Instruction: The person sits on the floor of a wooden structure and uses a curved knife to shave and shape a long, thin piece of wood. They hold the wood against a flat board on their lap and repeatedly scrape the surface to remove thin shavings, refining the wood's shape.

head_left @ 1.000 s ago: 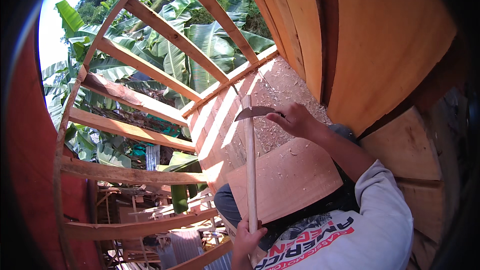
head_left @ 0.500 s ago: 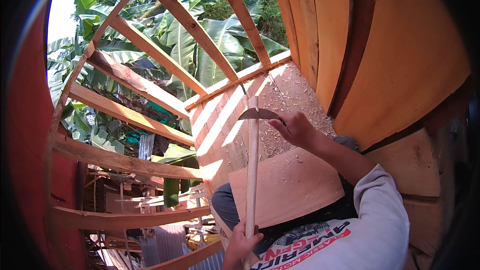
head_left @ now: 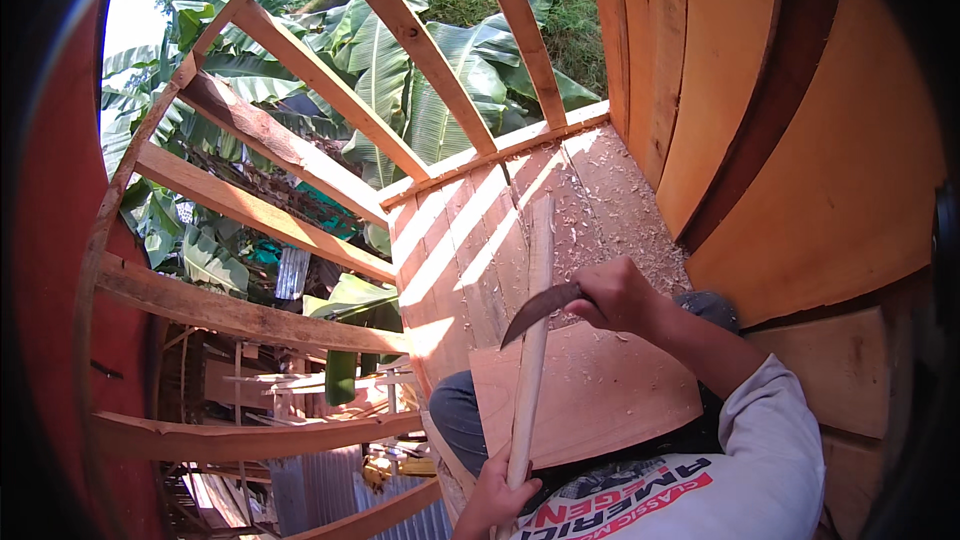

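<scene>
My left hand is closed around the lower end of a long pale wooden stick, which slants up and away from me over my lap. In my right hand is a knife with a broad curved blade; my fingers wrap its handle and hide most of it. The blade lies across the stick about midway along, its tip pointing left and down. Beneath them a flat wooden board rests across my legs, with a few shavings on it.
Curled wood shavings litter the plank floor ahead. A railing of wooden bars runs along the left and far side, with banana leaves beyond it. A wooden plank wall stands at the right.
The knife has moved down the stick toward me, and its tip has swung downward. The stick's far end has shifted right and now leans. Both hands keep their grip.
</scene>
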`<state>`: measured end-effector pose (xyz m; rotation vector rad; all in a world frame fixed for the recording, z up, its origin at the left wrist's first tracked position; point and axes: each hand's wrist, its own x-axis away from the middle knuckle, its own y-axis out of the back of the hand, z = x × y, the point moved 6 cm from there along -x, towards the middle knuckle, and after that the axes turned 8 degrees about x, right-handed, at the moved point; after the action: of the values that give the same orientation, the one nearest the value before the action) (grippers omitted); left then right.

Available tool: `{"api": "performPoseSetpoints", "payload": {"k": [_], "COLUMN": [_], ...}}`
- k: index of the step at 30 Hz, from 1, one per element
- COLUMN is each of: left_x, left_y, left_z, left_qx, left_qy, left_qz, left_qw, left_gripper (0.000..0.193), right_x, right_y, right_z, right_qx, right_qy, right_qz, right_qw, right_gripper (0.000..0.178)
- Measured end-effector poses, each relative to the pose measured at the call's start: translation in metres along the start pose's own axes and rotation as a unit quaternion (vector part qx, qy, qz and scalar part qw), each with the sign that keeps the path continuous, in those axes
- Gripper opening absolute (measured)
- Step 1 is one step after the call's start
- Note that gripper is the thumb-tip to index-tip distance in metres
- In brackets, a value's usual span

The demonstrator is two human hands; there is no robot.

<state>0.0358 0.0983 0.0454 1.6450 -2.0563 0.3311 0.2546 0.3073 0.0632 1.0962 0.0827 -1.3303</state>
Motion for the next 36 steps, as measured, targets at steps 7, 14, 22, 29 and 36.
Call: {"api": "performPoseSetpoints", "payload": {"k": [7, 14, 22, 29, 36], "left_x": [-0.007, -0.012, -0.006, -0.006, -0.001], "left_y": [0.004, 0.000, 0.004, -0.015, -0.004], "left_z": [0.002, -0.003, 0.036, 0.029, 0.036], "left_qx": [0.020, 0.033, 0.150, 0.159, 0.129], "left_qy": [-0.013, 0.011, 0.011, 0.038, -0.008], "left_qz": [0.013, 0.010, 0.114, 0.150, 0.126], "left_qw": [1.000, 0.999, 0.982, 0.975, 0.983], "left_gripper": [0.031, 0.031, 0.035, 0.035, 0.033], "right_x": [0.000, -0.001, 0.031, 0.062, 0.073], "right_y": [0.002, 0.001, 0.024, 0.053, 0.036], "right_z": [-0.022, -0.032, 0.003, -0.021, 0.035], "right_qx": [-0.072, -0.050, -0.624, -0.076, -0.406], "right_qy": [-0.102, -0.182, -0.303, -0.265, -0.244], "right_qz": [-0.023, -0.001, 0.229, -0.082, 0.407], "right_qw": [0.992, 0.982, 0.682, 0.958, 0.781], "right_gripper": [0.043, 0.043, 0.017, 0.024, 0.024]}}
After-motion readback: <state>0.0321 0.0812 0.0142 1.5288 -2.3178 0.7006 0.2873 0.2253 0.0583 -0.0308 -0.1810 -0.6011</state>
